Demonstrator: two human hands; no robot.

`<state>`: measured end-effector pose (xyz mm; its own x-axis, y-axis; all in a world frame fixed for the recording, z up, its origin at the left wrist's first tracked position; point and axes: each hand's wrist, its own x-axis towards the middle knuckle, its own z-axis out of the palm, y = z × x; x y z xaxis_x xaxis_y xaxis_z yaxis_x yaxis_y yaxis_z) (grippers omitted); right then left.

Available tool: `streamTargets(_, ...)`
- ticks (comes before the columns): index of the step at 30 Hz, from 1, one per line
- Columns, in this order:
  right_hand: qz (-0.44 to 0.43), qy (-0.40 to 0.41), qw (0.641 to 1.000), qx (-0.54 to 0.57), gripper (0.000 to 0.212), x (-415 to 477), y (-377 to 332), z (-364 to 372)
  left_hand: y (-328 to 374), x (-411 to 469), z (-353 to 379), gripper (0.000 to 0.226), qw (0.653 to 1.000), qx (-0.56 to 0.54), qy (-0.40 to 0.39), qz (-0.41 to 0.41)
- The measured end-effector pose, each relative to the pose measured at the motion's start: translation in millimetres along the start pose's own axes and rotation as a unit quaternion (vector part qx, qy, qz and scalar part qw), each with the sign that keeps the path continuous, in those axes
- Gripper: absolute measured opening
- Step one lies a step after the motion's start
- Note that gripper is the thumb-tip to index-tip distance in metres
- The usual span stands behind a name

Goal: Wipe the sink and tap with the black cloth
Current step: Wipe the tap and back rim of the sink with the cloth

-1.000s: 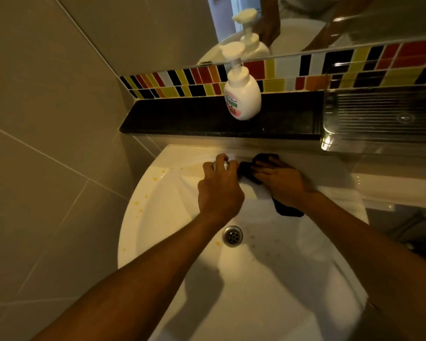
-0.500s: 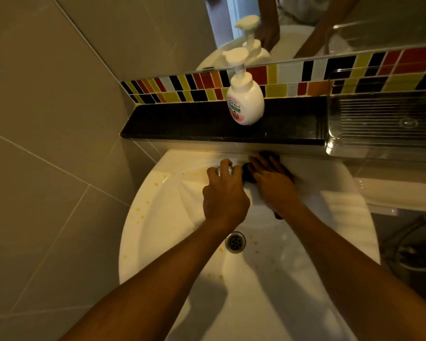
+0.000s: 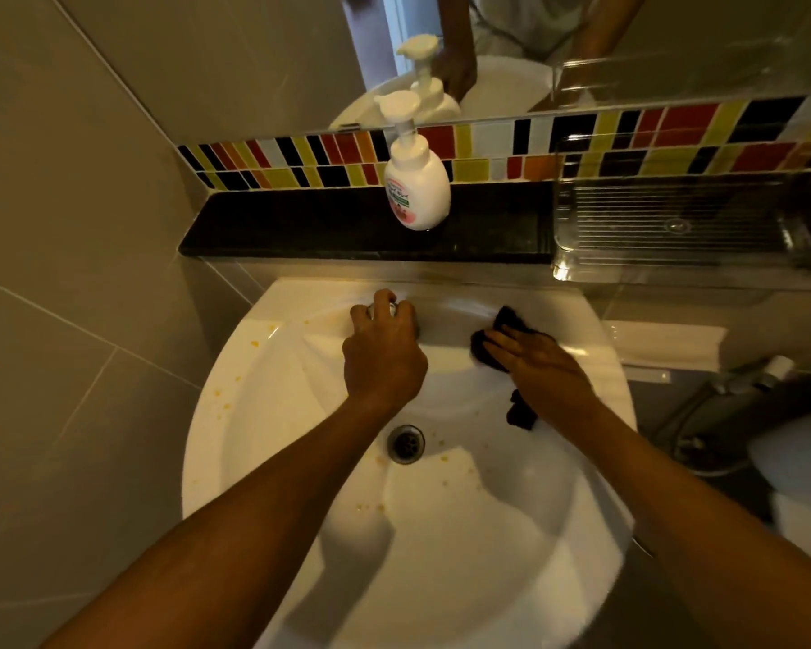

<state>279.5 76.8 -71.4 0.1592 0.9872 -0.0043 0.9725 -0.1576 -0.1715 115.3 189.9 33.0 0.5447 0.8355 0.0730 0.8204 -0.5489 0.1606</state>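
Observation:
A white sink (image 3: pixel 235 405) fills the middle of the head view, with orange specks on its left rim and around the drain (image 3: pixel 405 443). My left hand (image 3: pixel 384 356) grips the tap (image 3: pixel 385 310) at the back of the basin; only a bit of metal shows between the fingers. My right hand (image 3: pixel 541 367) presses the black cloth (image 3: pixel 506 320) flat on the sink's back right rim. A corner of the cloth hangs below the wrist into the basin.
A black ledge (image 3: pixel 300 227) runs behind the sink with a white soap pump bottle (image 3: pixel 415 180) on it. A clear plastic tray (image 3: pixel 675 217) sits on the ledge at right. Coloured tiles and a mirror are above; a grey tiled wall is at left.
My right hand has slid the black cloth to the right, away from the tap, onto the back right rim. My left hand stays on the tap.

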Motion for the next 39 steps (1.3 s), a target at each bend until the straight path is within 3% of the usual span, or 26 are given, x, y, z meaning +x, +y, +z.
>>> streamTargets(4,0.069,0.077,0.994,-0.037,0.082,-8,0,1,0,-1,-1,0.048,1.000,-0.003,-0.005,-0.004)
streamTargets(6,0.132,0.094,0.987,0.018,0.084,0,-21,10,0,-1,-1,0.047,1.000,-0.006,-0.006,-0.001)
streamTargets(10,0.228,0.126,0.958,0.116,0.059,27,-61,22,-1,-1,-1,0.049,1.000,-0.002,-0.002,0.000)
streamTargets(19,0.124,0.086,0.980,0.127,0.057,63,-109,32,-2,1,-1,0.031,1.000,-0.013,0.007,0.007)
streamTargets(22,0.089,0.122,0.977,0.148,0.050,58,-95,33,-2,0,-1,0.033,1.000,-0.022,-0.002,0.009)
streamTargets(26,0.042,0.105,0.977,0.179,0.048,49,-81,32,-2,1,-1,0.033,1.000,-0.023,-0.004,0.006)
streamTargets(32,-0.054,0.096,0.987,0.113,0.052,41,-65,22,0,0,-2,0.041,1.000,-0.005,-0.006,0.001)
streamTargets(39,0.019,0.104,0.991,0.087,0.044,69,-49,14,0,1,-3,0.043,1.000,-0.016,-0.012,0.000)
